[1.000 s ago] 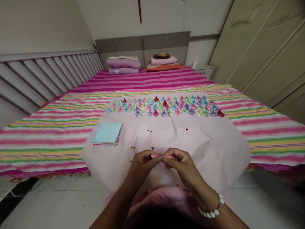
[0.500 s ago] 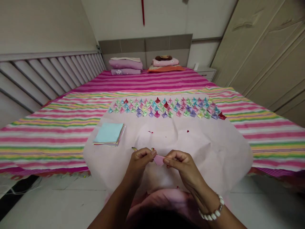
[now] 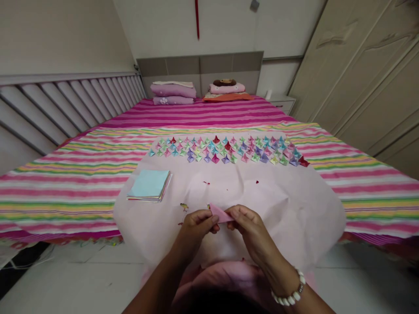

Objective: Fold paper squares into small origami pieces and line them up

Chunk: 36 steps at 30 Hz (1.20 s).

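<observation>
A small folded piece of pink paper (image 3: 220, 213) is held between my two hands, just above the pale pink sheet (image 3: 301, 209). My left hand (image 3: 200, 226) pinches its left end between thumb and fingers. At its right end, my right hand (image 3: 246, 222) grips the paper the same way; a white bead bracelet circles that wrist. The paper shows a pointed, triangular shape, with its ends partly hidden by my fingers. Left of my hands lies a stack of square paper (image 3: 149, 184), light blue on top.
Rows of small folded paper pieces (image 3: 225, 159) in many colours line the sheet's far edge. Tiny red scraps (image 3: 257, 182) lie nearer. Under the sheet is a striped bedspread (image 3: 72, 174); folded bedding (image 3: 173, 91) is piled by the headboard (image 3: 183, 65). A railing (image 3: 78, 98) runs along the left.
The pink paper has turned in my fingers, its point now facing up rather than down. My left hand has shifted its hold slightly lower. The view has tilted up a little.
</observation>
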### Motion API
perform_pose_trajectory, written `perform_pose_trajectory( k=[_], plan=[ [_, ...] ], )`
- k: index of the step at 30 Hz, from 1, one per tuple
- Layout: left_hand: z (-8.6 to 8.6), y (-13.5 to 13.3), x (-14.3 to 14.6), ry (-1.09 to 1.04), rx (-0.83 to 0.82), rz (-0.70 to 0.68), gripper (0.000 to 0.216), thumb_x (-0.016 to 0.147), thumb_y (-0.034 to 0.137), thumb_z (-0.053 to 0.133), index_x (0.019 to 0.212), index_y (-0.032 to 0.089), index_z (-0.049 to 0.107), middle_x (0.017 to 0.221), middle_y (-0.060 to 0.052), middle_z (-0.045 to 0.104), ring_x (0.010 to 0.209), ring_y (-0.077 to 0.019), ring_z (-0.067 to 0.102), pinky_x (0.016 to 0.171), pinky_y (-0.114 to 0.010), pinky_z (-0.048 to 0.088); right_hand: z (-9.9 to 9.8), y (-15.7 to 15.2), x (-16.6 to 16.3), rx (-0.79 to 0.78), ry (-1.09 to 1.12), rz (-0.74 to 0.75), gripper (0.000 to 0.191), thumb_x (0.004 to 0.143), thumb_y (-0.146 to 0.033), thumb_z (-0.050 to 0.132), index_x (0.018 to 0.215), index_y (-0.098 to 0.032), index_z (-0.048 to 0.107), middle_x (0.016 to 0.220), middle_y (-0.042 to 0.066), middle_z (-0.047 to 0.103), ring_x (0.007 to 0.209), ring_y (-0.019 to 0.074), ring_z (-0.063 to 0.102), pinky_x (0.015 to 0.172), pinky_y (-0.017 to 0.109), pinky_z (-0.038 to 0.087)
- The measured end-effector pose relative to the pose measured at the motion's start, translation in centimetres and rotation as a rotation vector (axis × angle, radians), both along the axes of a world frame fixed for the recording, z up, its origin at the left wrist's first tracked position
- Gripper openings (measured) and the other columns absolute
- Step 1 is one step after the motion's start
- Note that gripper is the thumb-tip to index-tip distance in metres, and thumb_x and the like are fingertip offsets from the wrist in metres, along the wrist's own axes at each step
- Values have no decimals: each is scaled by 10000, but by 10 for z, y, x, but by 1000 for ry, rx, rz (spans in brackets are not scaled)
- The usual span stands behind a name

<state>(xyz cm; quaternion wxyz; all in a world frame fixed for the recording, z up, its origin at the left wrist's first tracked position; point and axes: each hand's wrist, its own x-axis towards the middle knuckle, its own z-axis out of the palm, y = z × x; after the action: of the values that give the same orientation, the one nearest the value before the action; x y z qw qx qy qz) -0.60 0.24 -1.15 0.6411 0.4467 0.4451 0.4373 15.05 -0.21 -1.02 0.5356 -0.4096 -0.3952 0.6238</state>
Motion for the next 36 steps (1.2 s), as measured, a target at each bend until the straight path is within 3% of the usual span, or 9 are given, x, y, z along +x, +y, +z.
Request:
perform_pose_trajectory(
  k=[5, 11, 15, 20, 23, 27, 30, 36],
  plan=[
    [2, -1, -4, 55, 44, -123, 171, 804, 288, 628, 768, 157, 733, 627, -8, 638, 624, -112, 538, 635, -225, 423, 4, 1, 2, -73, 55, 95, 226, 693, -384, 749, 656, -183, 653, 576, -8, 593, 558, 122, 473, 559, 258, 336],
    [1, 0, -5, -28, -8, -87, 112, 722, 261, 719, 741, 156, 687, 589, 4, 643, 573, -106, 554, 605, -229, 441, -1, 2, 4, -157, 134, 135, 201, 662, -325, 780, 632, -172, 653, 562, -26, 569, 536, 94, 457, 536, 227, 340],
    [1, 2, -7, -2, 9, -104, 128, 736, 263, 703, 776, 143, 722, 606, -6, 648, 601, -106, 558, 622, -227, 451, -5, 4, 7, -128, 160, 187, 185, 689, -310, 766, 657, -157, 666, 589, -12, 615, 530, 82, 482, 533, 212, 358],
    [-2, 5, -6, 14, -39, -68, 195, 733, 298, 698, 841, 142, 747, 661, -20, 671, 643, -111, 575, 643, -227, 468, -6, 7, 9, 5, -20, 197, 227, 721, -353, 737, 821, -153, 695, 591, 7, 655, 515, 107, 551, 525, 230, 401],
    [-3, 6, -1, 49, -42, -21, 209, 710, 300, 708, 846, 147, 745, 680, -20, 684, 654, -120, 593, 653, -239, 485, -7, 9, 7, 55, -97, 198, 237, 707, -358, 734, 818, -157, 678, 572, 1, 647, 505, 119, 566, 513, 237, 415],
    [0, 3, 8, 167, 71, -4, 217, 750, 324, 650, 859, 156, 734, 703, -25, 694, 682, -144, 624, 682, -264, 504, -14, 11, 3, 102, -223, 86, 185, 721, -342, 678, 752, -163, 642, 546, -15, 608, 471, 111, 538, 485, 234, 406],
    [1, -1, 15, 299, 185, 17, 280, 766, 329, 631, 967, 146, 699, 837, -63, 714, 773, -189, 661, 730, -303, 524, -20, 9, -1, 190, -395, -25, 108, 741, -272, 621, 732, -166, 634, 540, -29, 549, 476, 107, 490, 479, 233, 387],
    [-4, -3, 21, 456, 240, 104, 376, 797, 280, 575, 1128, 104, 603, 1019, -143, 713, 881, -234, 696, 797, -354, 554, -18, 3, -7, 388, -651, -129, 115, 797, -180, 543, 780, -178, 657, 676, 5, 565, 566, 121, 486, 524, 241, 396]
  ],
)
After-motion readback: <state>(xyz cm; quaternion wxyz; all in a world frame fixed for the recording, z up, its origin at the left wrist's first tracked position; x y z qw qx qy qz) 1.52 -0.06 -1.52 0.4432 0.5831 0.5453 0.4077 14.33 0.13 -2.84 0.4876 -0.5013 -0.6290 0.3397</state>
